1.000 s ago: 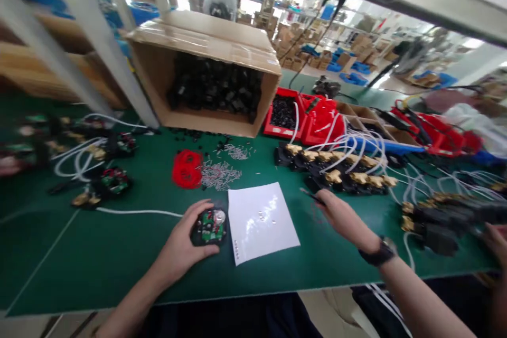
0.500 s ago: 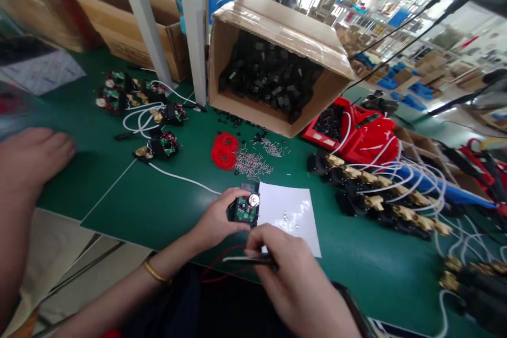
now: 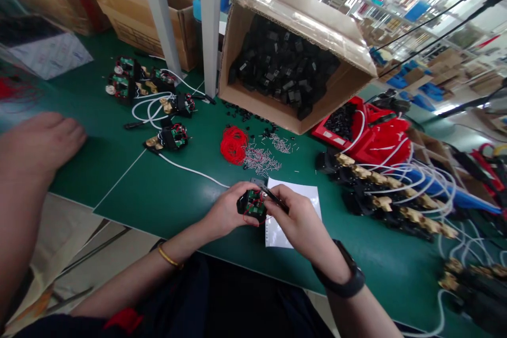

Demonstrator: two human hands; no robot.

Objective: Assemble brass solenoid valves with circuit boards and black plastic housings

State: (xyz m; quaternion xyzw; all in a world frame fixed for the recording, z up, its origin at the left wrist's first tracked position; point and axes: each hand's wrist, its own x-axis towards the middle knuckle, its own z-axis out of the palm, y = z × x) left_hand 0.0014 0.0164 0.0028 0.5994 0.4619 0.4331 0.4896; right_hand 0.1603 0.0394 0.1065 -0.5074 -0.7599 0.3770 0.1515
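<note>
My left hand [image 3: 227,211] is wrapped around a small black housing with a green circuit board [image 3: 253,204] facing up, keeping it just above the table's front part. Thin red wire shows at the board's near edge. In my right hand [image 3: 295,216] is a pair of slim dark tweezers [image 3: 279,199], tip over the board's upper right corner beside a small silvery round part. My fingers partly hide that corner. A white sheet [image 3: 277,232] lies beneath my right hand, partly covered by it.
Behind the sheet lie a coil of red wire [image 3: 233,144] and scattered small pins [image 3: 261,160]. A cardboard box [image 3: 301,5] of black housings stands behind. Wired assemblies [image 3: 174,136] sit left; brass-fitted units [image 3: 382,203] line the right. Another person's hand [image 3: 43,142] rests at left.
My right hand has moved up from the near edge, bringing the tweezers onto the circuit board. The housing is tilted more in my left hand. The whole view has shifted slightly.
</note>
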